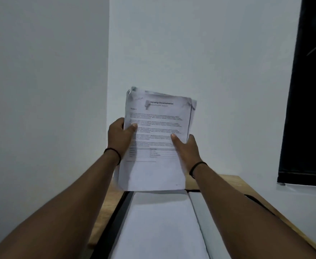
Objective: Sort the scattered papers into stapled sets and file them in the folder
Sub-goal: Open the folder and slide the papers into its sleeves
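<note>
— What are you wearing on your arms?

— Nothing by way of sleeves; both your forearms are bare right up to the bottom edge of the view.

— And at the wrists?

— A thin black band (114,153) circles your left wrist, just below the left hand (120,136). A matching thin black band circles the other wrist (196,168), below your right hand (186,149). No rings or watch show.

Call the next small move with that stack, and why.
Probably lower the stack onto the open folder just beneath. Left hand and right hand hold its sides upright, bottom edge above the folder's pages, sheets roughly aligned.
</note>
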